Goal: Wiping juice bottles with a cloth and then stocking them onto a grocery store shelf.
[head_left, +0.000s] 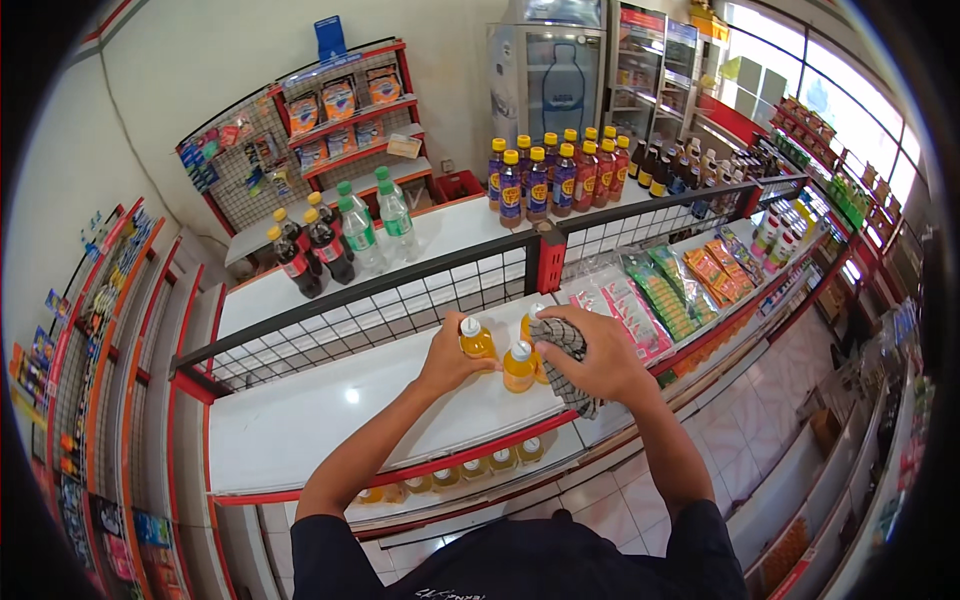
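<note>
Dark shirt nearest of all, and beyond it both hands are out over the white shelf. Left hand: fingers curled round a yellow bottle near the shelf's back edge, gripping the side, probably so the white cap is left clear; whether its base touches down, I can't tell. Right hand: thumb and fingers closed on a bunched grey cloth, its loose end pointing toward the front edge. Just left of it, a front bottle and a back bottle stand close together, perhaps for easy reach; cloth and thumb partly cover that group, so contact I can't call. Along the back edge runs a wire rail, likely to stop things sliding off. Toward the right end, flat packets lie side by side, presumably to show their fronts. Below the front edge, lower bottles make a row.
</note>
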Demonstrator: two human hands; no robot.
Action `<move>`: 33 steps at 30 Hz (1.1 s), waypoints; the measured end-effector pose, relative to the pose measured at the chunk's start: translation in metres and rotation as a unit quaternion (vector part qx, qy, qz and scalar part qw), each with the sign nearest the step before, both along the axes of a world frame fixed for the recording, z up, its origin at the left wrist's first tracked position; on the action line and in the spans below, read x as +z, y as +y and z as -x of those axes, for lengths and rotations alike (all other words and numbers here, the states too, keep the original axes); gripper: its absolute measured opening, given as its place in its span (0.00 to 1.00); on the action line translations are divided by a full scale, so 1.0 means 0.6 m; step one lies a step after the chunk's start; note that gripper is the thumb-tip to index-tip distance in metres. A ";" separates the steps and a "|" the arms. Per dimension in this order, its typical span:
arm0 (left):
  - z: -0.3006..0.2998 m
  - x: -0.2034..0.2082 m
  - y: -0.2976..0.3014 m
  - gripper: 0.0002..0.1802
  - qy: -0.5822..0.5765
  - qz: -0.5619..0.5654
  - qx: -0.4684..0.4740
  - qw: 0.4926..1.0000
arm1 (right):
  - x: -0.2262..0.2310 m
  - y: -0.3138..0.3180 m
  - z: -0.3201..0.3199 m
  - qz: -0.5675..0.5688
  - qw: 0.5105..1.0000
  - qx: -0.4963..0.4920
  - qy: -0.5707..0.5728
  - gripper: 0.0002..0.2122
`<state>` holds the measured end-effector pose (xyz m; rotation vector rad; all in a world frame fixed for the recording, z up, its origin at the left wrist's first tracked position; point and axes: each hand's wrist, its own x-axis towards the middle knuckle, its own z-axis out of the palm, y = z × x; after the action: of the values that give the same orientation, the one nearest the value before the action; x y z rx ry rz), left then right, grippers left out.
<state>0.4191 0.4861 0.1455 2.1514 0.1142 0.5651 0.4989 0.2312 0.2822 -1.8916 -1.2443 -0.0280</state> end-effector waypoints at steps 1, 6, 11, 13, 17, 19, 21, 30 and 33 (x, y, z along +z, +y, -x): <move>-0.007 0.001 0.001 0.44 -0.001 -0.003 -0.007 1.000 | -0.002 0.003 -0.001 0.015 1.000 -0.008 0.001 0.17; -0.013 0.004 0.010 0.45 0.027 -0.033 -0.024 0.999 | -0.022 0.011 -0.010 0.006 0.999 -0.026 -0.034 0.17; 0.009 0.047 0.021 0.48 0.107 0.064 -0.209 0.970 | -0.047 0.002 -0.011 0.010 0.999 -0.031 -0.039 0.17; 0.011 0.030 0.046 0.47 0.142 0.105 -0.225 0.958 | -0.047 -0.003 -0.009 0.027 0.999 -0.028 -0.031 0.17; 0.004 0.008 0.060 0.43 0.181 0.066 -0.196 0.962 | -0.043 0.001 -0.001 0.047 0.998 -0.036 -0.029 0.17; 0.003 0.004 0.044 0.40 0.151 0.039 -0.162 0.974 | -0.045 0.010 0.003 0.042 0.997 -0.028 -0.051 0.17; 0.005 0.000 0.032 0.37 0.119 0.012 -0.128 0.984 | -0.046 0.012 0.008 0.048 0.997 -0.033 -0.059 0.17; -0.006 0.006 0.036 0.30 0.142 0.034 -0.217 0.965 | -0.049 0.023 0.031 0.142 0.986 -0.045 -0.075 0.20; -0.012 0.000 0.030 0.30 0.140 0.023 -0.207 0.968 | -0.053 0.027 0.035 0.126 0.986 -0.057 -0.090 0.18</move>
<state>0.4263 0.5038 0.1454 2.1163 -0.1649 0.0154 0.4777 0.2476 0.2505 -2.2188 -1.3082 -0.1082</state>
